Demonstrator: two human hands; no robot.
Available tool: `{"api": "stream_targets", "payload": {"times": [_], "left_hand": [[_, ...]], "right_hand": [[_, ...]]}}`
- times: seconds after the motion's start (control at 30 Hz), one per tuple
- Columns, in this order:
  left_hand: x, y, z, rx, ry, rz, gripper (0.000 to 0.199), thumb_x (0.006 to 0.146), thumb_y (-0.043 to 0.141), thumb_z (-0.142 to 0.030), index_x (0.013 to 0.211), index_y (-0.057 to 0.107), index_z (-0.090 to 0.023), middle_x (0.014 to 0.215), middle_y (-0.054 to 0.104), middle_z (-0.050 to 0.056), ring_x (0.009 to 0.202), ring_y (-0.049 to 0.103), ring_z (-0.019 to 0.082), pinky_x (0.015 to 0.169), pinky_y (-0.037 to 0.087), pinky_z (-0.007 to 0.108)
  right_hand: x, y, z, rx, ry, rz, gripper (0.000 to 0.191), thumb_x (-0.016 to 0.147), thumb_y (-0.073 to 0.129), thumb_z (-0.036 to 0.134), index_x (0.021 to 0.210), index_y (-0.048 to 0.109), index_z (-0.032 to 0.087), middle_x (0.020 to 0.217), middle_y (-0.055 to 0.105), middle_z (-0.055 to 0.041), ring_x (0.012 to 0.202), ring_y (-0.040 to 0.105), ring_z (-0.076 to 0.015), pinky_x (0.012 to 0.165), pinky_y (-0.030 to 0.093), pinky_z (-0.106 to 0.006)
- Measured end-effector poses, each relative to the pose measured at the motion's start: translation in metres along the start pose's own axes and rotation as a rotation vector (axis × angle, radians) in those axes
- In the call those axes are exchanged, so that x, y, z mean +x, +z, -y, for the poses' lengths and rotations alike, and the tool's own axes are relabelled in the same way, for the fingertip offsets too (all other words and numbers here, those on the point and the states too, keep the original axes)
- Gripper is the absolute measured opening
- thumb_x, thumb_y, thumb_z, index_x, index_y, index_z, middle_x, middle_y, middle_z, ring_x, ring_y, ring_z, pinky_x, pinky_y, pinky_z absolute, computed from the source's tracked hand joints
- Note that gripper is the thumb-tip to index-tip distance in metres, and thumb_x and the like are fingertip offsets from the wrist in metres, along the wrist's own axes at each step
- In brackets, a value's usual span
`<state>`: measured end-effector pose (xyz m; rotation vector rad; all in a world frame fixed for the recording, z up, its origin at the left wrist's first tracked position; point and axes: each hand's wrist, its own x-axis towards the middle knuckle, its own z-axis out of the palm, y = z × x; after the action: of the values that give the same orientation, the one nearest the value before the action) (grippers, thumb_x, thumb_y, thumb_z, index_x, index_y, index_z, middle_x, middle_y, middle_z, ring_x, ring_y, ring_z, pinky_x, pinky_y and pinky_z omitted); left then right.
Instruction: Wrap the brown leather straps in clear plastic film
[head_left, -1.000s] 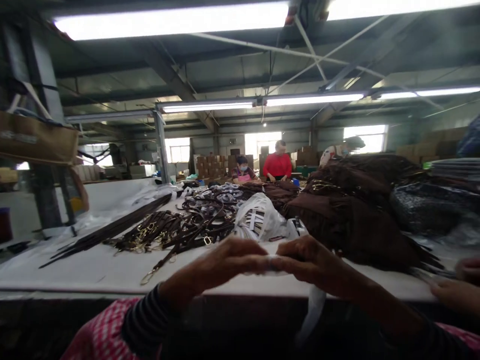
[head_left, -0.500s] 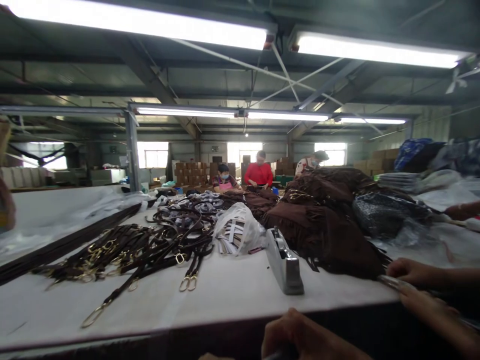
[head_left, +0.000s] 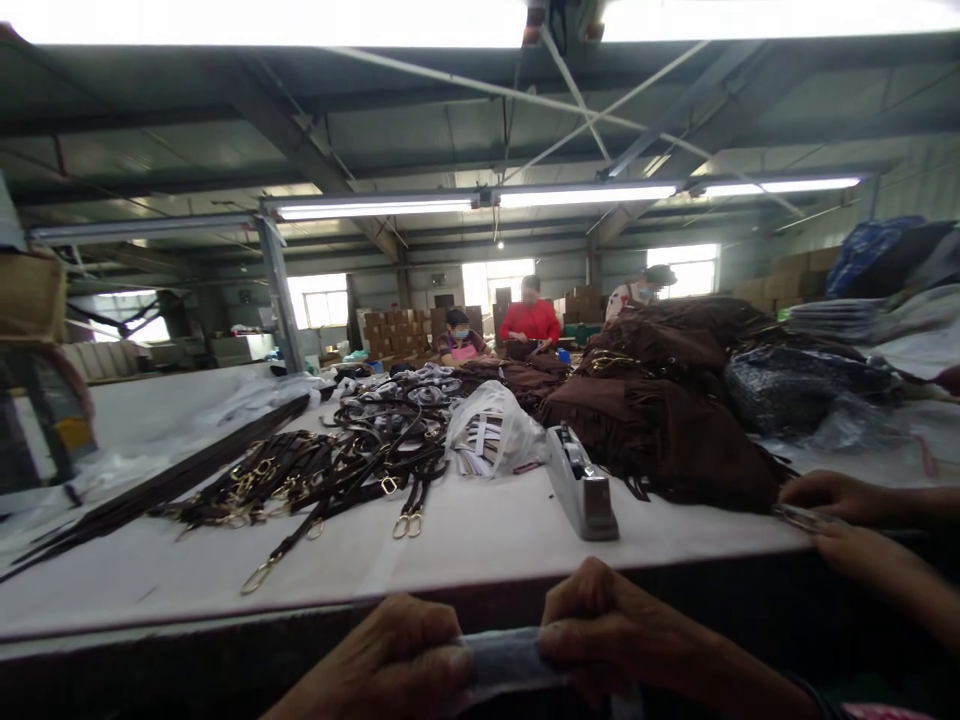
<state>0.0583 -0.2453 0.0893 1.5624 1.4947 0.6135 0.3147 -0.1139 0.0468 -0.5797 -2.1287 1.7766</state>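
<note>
In the head view, my left hand (head_left: 397,650) and my right hand (head_left: 611,625) are side by side at the bottom, just off the table's front edge. Between them stretches a short grey-blue strip in a thin, pale wrapping (head_left: 506,660). Both hands are closed, gripping its two ends between thumb and fingers. Beyond them on the white table (head_left: 480,555) stands a grey tape dispenser (head_left: 592,500). Dark brown straps with gold-coloured clips (head_left: 307,480) lie in a heap to the left. Behind the dispenser is a plastic bag of pale strips (head_left: 491,435).
A pile of brown fringed material (head_left: 667,440) covers the right side of the table. At the right edge, a co-worker's hands (head_left: 847,515) hold a small thin object. Black plastic bags (head_left: 806,390) lie behind, and other people work across the table.
My left hand has come up into view and now grips one end of the strip opposite my right hand. The camera view has tilted down slightly less, with the table shifting up and right.
</note>
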Motion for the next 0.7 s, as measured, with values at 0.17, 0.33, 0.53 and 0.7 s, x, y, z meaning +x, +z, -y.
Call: {"api": "stream_targets", "payload": {"times": [0.17, 0.33, 0.53, 0.7], "left_hand": [[-0.002, -0.013, -0.047, 0.110, 0.012, 0.025, 0.037, 0.087, 0.063, -0.047, 0.064, 0.058, -0.017, 0.049, 0.044, -0.005, 0.048, 0.036, 0.010, 0.047, 0.024, 0.025], [-0.002, -0.006, -0.073, 0.095, -0.001, 0.080, 0.032, 0.083, 0.069, -0.044, 0.067, 0.064, -0.017, 0.050, 0.043, -0.006, 0.048, 0.036, 0.009, 0.043, 0.021, 0.025], [0.009, 0.001, -0.069, 0.094, 0.084, 0.095, 0.037, 0.084, 0.071, -0.046, 0.067, 0.063, -0.015, 0.053, 0.042, -0.007, 0.050, 0.035, 0.007, 0.045, 0.021, 0.025], [0.017, 0.012, -0.060, -0.009, 0.131, 0.110, 0.035, 0.087, 0.069, -0.045, 0.070, 0.063, -0.015, 0.055, 0.045, -0.006, 0.052, 0.039, 0.008, 0.046, 0.025, 0.024]], "right_hand": [[-0.002, 0.019, 0.003, 0.047, -0.027, -0.101, 0.046, 0.082, 0.074, 0.055, 0.072, 0.070, 0.011, 0.055, 0.065, -0.0028, 0.039, 0.052, -0.0088, 0.041, 0.040, -0.018], [-0.006, 0.034, 0.008, -0.004, -0.077, -0.164, 0.049, 0.088, 0.068, 0.057, 0.074, 0.069, 0.011, 0.059, 0.067, -0.0039, 0.044, 0.056, -0.0097, 0.045, 0.040, -0.018], [-0.012, 0.034, 0.007, 0.022, -0.082, -0.216, 0.054, 0.092, 0.061, 0.064, 0.074, 0.065, 0.013, 0.062, 0.066, -0.0036, 0.049, 0.058, -0.0115, 0.050, 0.041, -0.020], [-0.012, 0.027, 0.003, -0.072, -0.089, -0.220, 0.056, 0.092, 0.060, 0.067, 0.070, 0.062, 0.015, 0.062, 0.061, -0.0016, 0.054, 0.058, -0.0128, 0.052, 0.044, -0.022]]}}
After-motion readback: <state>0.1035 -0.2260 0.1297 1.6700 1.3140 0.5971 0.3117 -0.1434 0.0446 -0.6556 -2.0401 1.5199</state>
